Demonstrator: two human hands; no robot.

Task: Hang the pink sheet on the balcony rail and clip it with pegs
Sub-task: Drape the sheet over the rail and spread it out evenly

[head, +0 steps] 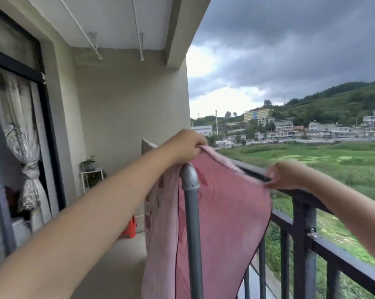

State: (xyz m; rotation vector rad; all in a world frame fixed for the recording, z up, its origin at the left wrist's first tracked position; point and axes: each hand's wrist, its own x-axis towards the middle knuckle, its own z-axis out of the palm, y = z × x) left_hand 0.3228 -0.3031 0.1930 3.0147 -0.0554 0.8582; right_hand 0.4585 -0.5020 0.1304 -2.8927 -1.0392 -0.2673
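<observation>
Pink fabric sheet held over dark metal balcony rail.
We see left hand gripping its top edge, right hand pinching its corner; grey steel post in front.

The pink sheet hangs spread between my fingers, its top edge stretched just above the dark balcony rail on the right. It drapes down on the near side of the rail's bars, partly behind a grey pipe post, with a thin dark hem.
</observation>
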